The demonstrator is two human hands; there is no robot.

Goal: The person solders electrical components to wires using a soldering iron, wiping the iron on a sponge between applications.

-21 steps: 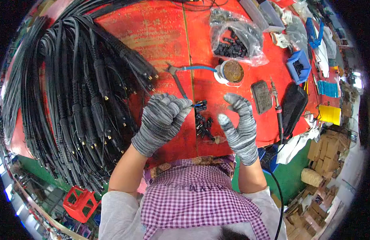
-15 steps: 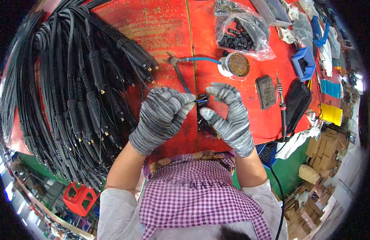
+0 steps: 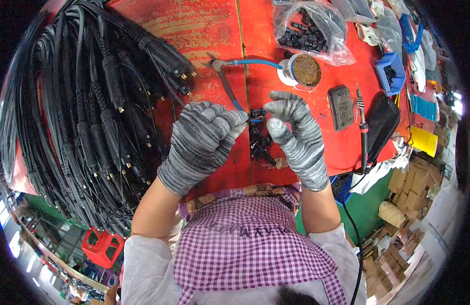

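The place is a workshop with a green floor [image 3: 369,203], and on it stands a wide red tabletop [image 3: 204,30] with worn paint. All positions are given from the white round tub with brown filling [image 3: 287,74], which is on this tabletop.

The largest thing is a thick bundle of black cables [image 3: 85,101] with metal-tipped ends, lying well to the left of the tub. The left hand [image 3: 202,137], in a grey striped knitted glove, is left of the tub and nearer to the person. Its grip is pressed together on a short thin blue wire [image 3: 255,120], which shows just at the fingertips. The right hand [image 3: 300,140], in the same kind of glove, is directly on the person's side of the tub; its grip is spread, thumb apart from the fingers, and holds nothing.

Beyond the tub lies a clear plastic bag [image 3: 338,50] with black parts inside. A soldering iron with red and black handle [image 3: 364,140] is to the right of the tub and nearer to the person. Blue-handled metal pliers [image 3: 218,64] lie open at the tub's left. A blue plastic bin [image 3: 396,88] stands to its right. Small black plastic pieces [image 3: 260,148] lie left of the tub, between the two hands.
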